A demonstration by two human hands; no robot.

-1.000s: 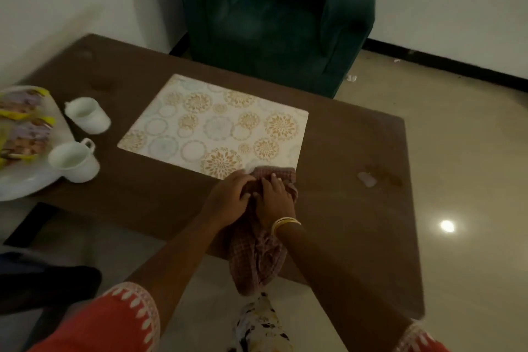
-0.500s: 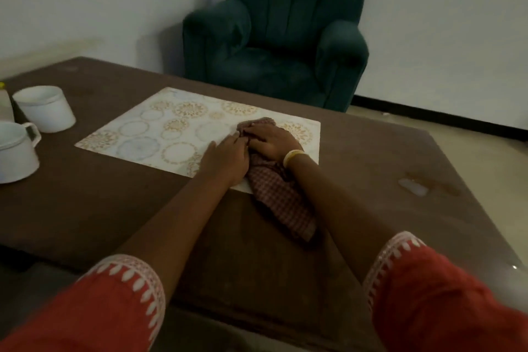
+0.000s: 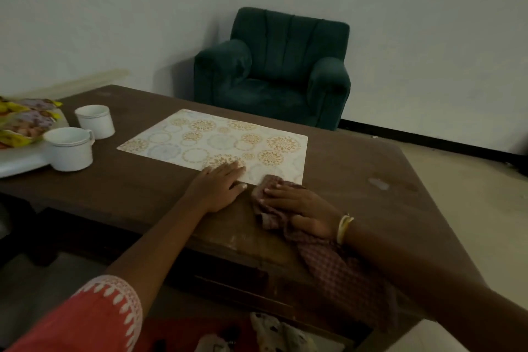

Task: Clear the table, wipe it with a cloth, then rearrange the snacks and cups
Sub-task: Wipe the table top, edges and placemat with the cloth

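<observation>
I watch the right hand [image 3: 300, 206] press flat on a crumpled red-and-white checked cloth [image 3: 320, 254] at the near edge of the dark brown wooden surface [image 3: 137, 188], fingers spread over it rather than gripping, while the cloth's tail trails back under the forearm and over the edge. The left hand [image 3: 217, 184] lies open and empty, fingertips on the near edge of the cream placemat printed with gold and blue circles [image 3: 217, 141].

The risk, as I judge it, is the placemat: a wipe pushed forward could ruck or slide it if the left hand lets go. The hanging tail could also drag the cloth off the edge.

Two white ceramic cups [image 3: 83, 137] stand close together at the far left, just beside a white tray [image 3: 20, 160] carrying yellow and purple snack packets [image 3: 25, 120]; a wide sweep leftward could knock them. A pale smear [image 3: 378, 183] sits well apart to the right, unwiped. A dark green upholstered armchair [image 3: 274, 68] stands behind the surface, out of the way.
</observation>
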